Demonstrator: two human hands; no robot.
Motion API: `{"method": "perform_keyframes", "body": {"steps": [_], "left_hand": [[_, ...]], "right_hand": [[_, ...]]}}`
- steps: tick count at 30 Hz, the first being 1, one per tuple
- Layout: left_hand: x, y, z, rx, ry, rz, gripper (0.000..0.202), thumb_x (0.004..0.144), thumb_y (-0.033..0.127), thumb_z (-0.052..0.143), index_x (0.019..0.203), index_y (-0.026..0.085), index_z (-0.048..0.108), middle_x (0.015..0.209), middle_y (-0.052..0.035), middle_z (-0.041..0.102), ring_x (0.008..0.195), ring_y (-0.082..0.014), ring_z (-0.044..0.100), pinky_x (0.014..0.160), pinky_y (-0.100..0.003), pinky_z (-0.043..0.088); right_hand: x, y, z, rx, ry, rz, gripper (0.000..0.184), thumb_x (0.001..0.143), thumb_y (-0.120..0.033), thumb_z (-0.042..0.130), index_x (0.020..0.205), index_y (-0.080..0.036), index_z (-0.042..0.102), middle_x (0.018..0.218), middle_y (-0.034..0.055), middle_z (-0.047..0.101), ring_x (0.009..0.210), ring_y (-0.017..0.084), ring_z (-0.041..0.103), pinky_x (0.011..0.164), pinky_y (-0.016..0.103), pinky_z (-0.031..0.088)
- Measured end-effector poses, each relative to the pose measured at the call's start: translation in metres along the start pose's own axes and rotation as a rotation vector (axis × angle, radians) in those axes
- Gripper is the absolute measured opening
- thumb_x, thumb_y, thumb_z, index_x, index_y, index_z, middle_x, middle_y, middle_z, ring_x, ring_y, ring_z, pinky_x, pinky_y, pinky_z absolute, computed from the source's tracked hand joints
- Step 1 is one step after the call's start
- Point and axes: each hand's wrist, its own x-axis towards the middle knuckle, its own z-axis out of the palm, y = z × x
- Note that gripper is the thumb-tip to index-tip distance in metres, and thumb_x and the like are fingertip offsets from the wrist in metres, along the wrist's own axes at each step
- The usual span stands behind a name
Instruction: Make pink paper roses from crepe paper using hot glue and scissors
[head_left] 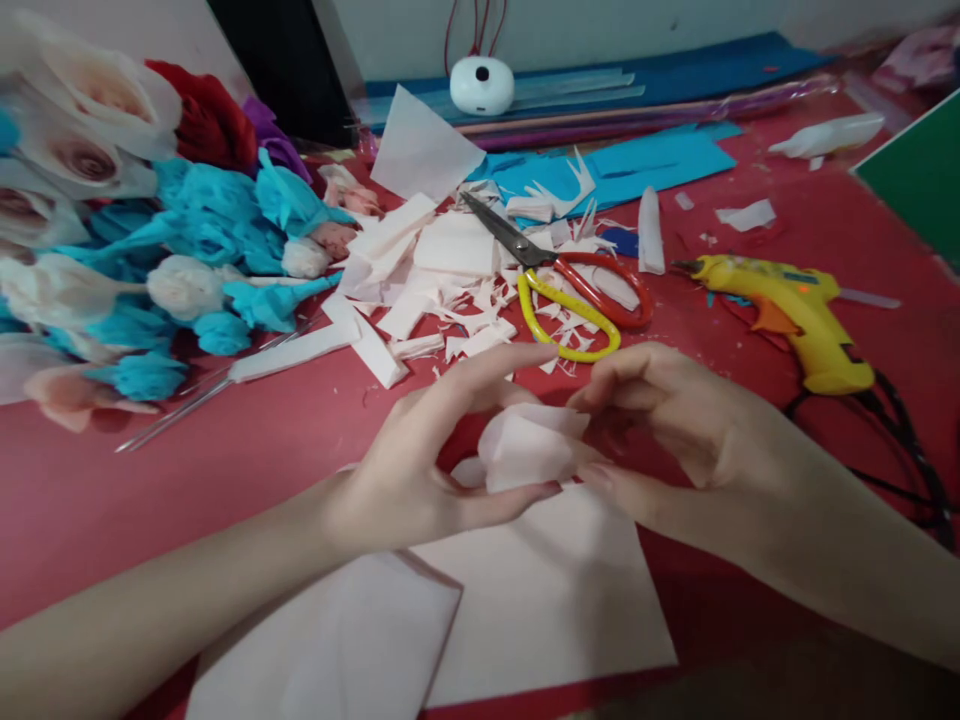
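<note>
Head view: A person works with two bare hands over a red table (300,410).
In hand: A curled paper (525,455), pale and layered, sits between the hands, raised in front of the sheets.
Left hand (405,465): Curved around the paper's left side, thumb along its lower edge, forefinger arched above and apart from it; whether it grips cannot be told.
Right hand (697,450): Thumb and fingers pinched on the paper's right end.
Sheets (547,610): Pale and overlapping, they lie on the near side, below the hands.
Scissors (525,250): Red and yellow handled, they rest on white scraps (454,245) beyond the hands.
Glue gun (795,315): Yellow, on its side at right, its cord trailing near the right forearm.
Flowers (206,225): Blue, white, peach, red and purple, heaped at left, tweezers (176,408) just beside them.
</note>
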Motion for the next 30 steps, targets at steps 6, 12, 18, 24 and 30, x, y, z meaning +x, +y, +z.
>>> {"method": "perform_keyframes", "body": {"steps": [6,12,18,24,30], "left_hand": [[0.008,0.003,-0.001,0.098,-0.028,-0.019,0.04,0.061,0.018,0.076,0.097,0.013,0.06,0.09,-0.0087,0.067,0.082,-0.0169,0.065,0.07,-0.025,0.055],[0.011,0.01,0.001,0.118,0.026,0.065,0.032,0.06,0.017,0.076,0.09,0.013,0.064,0.079,-0.0057,0.069,0.072,-0.0136,0.063,0.064,-0.022,0.053],[0.008,0.014,0.004,0.094,0.059,0.025,0.027,0.061,0.017,0.075,0.086,0.014,0.065,0.077,-0.0046,0.067,0.07,-0.0127,0.062,0.063,-0.022,0.053],[0.007,0.017,0.002,0.081,0.005,-0.046,0.027,0.062,0.014,0.074,0.086,0.017,0.063,0.079,-0.0025,0.068,0.073,-0.0124,0.062,0.069,-0.023,0.052],[0.006,0.017,0.002,0.052,-0.01,-0.071,0.025,0.061,0.013,0.074,0.083,0.017,0.063,0.078,-0.002,0.066,0.073,-0.0117,0.06,0.068,-0.021,0.051]], "right_hand": [[0.001,-0.005,0.0,0.109,0.053,0.043,0.022,0.071,-0.01,0.055,0.088,-0.02,0.044,0.084,0.0021,0.058,0.075,0.014,0.062,0.062,0.022,0.055],[0.001,-0.01,0.004,0.178,0.065,0.077,0.024,0.069,-0.008,0.054,0.085,-0.02,0.04,0.075,-0.0011,0.058,0.064,0.01,0.059,0.054,0.018,0.053],[-0.001,-0.006,0.007,0.206,0.092,0.061,0.027,0.067,-0.004,0.054,0.086,-0.019,0.041,0.077,-0.003,0.057,0.064,0.007,0.056,0.056,0.015,0.05],[-0.001,-0.004,0.007,0.315,-0.007,0.181,0.025,0.072,-0.016,0.06,0.088,-0.021,0.041,0.079,-0.0031,0.055,0.064,0.006,0.053,0.055,0.016,0.046],[0.0,-0.003,0.008,0.422,-0.034,0.222,0.027,0.071,-0.014,0.06,0.087,-0.021,0.04,0.077,-0.0044,0.055,0.064,0.006,0.051,0.057,0.016,0.044]]}}
